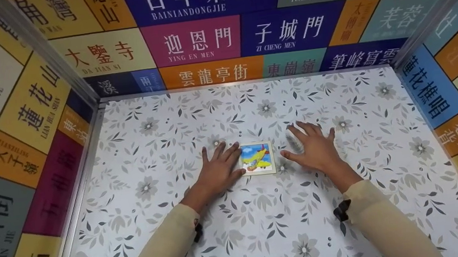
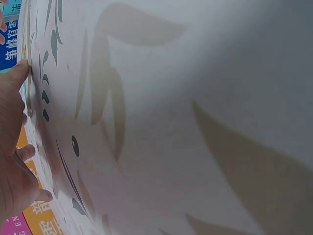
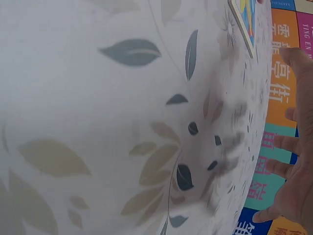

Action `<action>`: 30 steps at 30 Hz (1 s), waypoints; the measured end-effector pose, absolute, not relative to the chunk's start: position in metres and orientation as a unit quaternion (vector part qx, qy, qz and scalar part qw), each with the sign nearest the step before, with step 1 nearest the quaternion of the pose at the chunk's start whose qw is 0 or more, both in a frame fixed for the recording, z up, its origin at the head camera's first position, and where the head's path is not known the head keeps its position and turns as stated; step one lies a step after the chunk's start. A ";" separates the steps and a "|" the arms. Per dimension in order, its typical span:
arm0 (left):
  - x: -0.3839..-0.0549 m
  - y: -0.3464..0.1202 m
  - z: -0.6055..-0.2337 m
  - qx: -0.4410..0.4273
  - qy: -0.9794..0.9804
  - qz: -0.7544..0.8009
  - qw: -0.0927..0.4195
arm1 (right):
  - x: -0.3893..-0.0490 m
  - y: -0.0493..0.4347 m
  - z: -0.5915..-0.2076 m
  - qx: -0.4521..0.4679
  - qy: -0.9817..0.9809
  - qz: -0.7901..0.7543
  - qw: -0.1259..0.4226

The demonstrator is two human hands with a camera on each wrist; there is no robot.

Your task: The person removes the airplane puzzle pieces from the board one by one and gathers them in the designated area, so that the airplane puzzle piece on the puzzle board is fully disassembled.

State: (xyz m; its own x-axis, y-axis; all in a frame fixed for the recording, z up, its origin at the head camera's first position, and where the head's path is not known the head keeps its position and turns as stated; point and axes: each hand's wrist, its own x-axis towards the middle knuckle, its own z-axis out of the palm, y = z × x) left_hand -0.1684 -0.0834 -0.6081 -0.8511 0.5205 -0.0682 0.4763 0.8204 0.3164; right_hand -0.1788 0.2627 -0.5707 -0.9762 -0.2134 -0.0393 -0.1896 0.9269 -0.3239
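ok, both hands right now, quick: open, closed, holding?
Left hand: open, touching the picture at its left edge.
Right hand: open, holding nothing, apart from the picture.

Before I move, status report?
Left fingers at left edge of airplane picture. Right fingers spread, empty. Picture flat on table. Nothing between picture and right fingers.

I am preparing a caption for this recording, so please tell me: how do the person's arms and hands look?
The left sleeve and right sleeve are long and pale beige. Near the end of each shows a small black object. The left hand and right hand wear no gloves.
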 end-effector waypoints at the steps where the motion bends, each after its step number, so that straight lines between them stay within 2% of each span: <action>1: -0.169 -0.083 -0.608 0.263 0.951 0.146 0.075 | -0.179 0.260 -0.571 -0.106 0.980 -0.163 0.034; 15: -0.170 -0.085 -0.610 0.281 0.944 0.164 0.060 | -0.176 0.222 -0.573 -0.168 0.970 -0.173 0.014; 21: -0.169 -0.082 -0.610 0.281 0.946 0.142 0.072 | -0.176 0.210 -0.577 -0.178 0.968 -0.175 0.022; 30: -0.168 -0.082 -0.608 0.287 0.946 0.134 0.062 | -0.178 0.188 -0.576 -0.207 0.952 -0.221 0.046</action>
